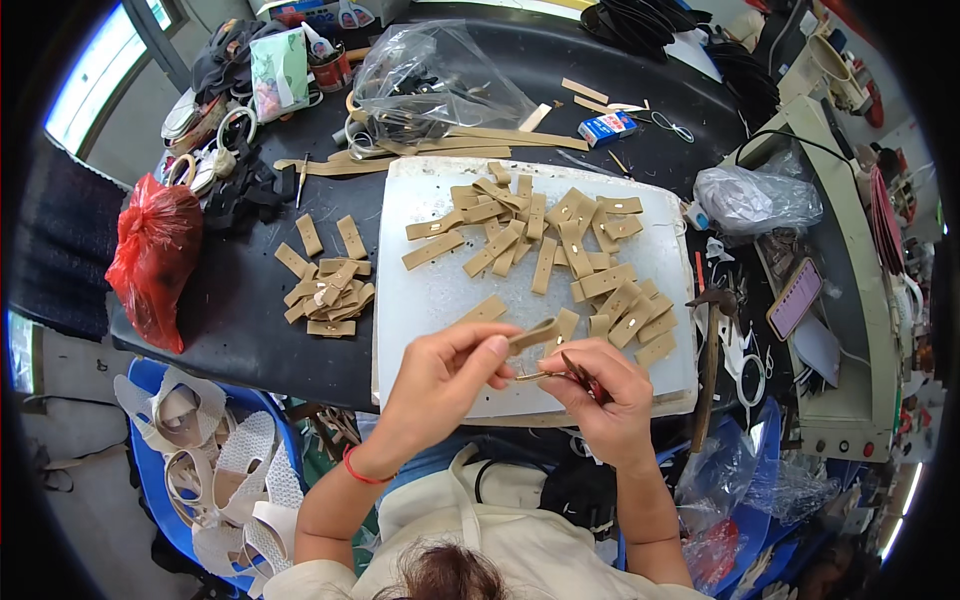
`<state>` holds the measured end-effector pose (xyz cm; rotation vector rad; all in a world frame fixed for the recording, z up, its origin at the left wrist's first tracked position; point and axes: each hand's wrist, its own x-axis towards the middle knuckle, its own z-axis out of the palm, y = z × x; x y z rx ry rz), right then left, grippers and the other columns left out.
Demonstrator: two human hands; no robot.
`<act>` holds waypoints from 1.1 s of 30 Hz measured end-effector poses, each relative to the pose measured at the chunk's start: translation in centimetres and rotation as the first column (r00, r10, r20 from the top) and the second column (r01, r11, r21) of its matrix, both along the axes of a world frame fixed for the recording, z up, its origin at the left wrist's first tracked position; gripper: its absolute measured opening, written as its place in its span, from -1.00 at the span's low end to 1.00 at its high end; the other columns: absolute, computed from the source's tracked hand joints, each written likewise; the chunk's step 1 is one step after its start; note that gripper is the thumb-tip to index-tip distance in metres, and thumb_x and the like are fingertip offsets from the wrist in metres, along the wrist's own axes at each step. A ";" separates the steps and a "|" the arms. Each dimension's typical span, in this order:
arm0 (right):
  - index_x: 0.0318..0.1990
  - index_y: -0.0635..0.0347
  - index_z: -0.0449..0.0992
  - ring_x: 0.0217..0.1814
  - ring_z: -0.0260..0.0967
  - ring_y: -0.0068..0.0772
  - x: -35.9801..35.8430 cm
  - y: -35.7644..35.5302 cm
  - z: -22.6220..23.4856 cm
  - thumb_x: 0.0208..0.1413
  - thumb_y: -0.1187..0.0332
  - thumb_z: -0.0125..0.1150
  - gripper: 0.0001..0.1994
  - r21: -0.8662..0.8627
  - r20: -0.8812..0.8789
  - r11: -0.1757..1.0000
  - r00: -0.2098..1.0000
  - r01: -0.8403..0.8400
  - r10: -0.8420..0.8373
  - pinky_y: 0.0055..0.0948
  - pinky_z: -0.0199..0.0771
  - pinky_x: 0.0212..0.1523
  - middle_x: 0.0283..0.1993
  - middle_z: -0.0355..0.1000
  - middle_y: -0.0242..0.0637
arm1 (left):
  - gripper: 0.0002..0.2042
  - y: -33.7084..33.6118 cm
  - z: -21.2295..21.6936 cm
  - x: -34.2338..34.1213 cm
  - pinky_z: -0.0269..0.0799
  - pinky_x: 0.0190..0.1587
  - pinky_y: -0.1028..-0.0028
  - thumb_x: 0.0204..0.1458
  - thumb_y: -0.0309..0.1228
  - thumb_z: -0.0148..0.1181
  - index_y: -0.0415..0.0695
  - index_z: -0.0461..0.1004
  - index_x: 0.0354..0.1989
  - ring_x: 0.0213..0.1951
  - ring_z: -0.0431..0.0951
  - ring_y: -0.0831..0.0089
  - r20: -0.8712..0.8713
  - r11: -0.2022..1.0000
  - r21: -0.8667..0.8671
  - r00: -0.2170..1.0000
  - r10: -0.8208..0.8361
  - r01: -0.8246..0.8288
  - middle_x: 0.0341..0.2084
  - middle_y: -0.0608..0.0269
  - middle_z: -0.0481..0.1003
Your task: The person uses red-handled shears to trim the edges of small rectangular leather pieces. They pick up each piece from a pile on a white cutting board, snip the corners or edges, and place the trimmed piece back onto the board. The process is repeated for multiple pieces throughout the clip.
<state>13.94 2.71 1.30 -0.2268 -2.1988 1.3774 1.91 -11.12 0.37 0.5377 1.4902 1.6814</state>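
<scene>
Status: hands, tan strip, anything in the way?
Left hand pinching folded tan strip. Right hand gripping red-handled tool. Loose tan pieces scattered on white board; hammer beside its right edge.

At my ten o'clock, a slanting window [95, 85] glows bright white beside a pale grey wall [145, 125]. A dark curtain [60, 240] hangs at nine, and at eight I see grey floor [75, 485]. My black table [245, 345] reaches from nine round to one. A pale machine cabinet [870, 330] with knobs along its lower front stands at three, and a thin strip light [914, 490] shines at four.
</scene>
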 end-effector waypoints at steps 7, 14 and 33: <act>-0.26 0.26 0.50 -0.48 0.26 -0.60 1.0 -0.2 -0.1 -0.13 0.58 0.31 -0.78 -0.039 0.108 0.994 0.990 0.099 -0.094 -0.63 0.26 -0.51 -0.34 0.44 -0.32 | -0.73 -0.4 0.5 1.2 0.43 -0.31 0.61 0.16 -0.41 -0.02 -0.32 0.44 -0.07 -0.39 0.47 0.62 0.055 0.998 0.020 0.996 -0.066 0.065 -0.41 0.22 0.49; -0.27 0.27 0.48 -0.45 0.25 -0.61 0.7 0.3 0.1 -0.09 0.57 0.28 -0.82 -0.015 0.109 0.999 0.994 0.032 -0.030 -0.64 0.25 -0.48 -0.35 0.39 -0.34 | -0.71 -0.6 0.4 1.8 0.46 -0.25 0.53 0.06 -0.47 0.13 -0.27 0.43 -0.04 -0.33 0.51 0.54 -0.177 0.997 0.065 0.984 -0.030 0.042 -0.33 0.18 0.53; -0.16 0.28 0.40 -0.50 0.21 -0.80 0.6 -0.5 -1.0 0.00 0.48 0.25 -0.76 -0.689 0.210 0.710 0.978 0.149 -0.001 -0.75 0.16 -0.57 -0.44 0.36 -0.48 | -0.74 0.5 -1.6 3.2 0.49 -0.24 0.54 0.03 -0.52 0.15 -0.33 0.43 -0.09 -0.29 0.55 0.52 -0.043 0.995 0.079 0.997 0.061 -0.058 -0.30 0.11 0.54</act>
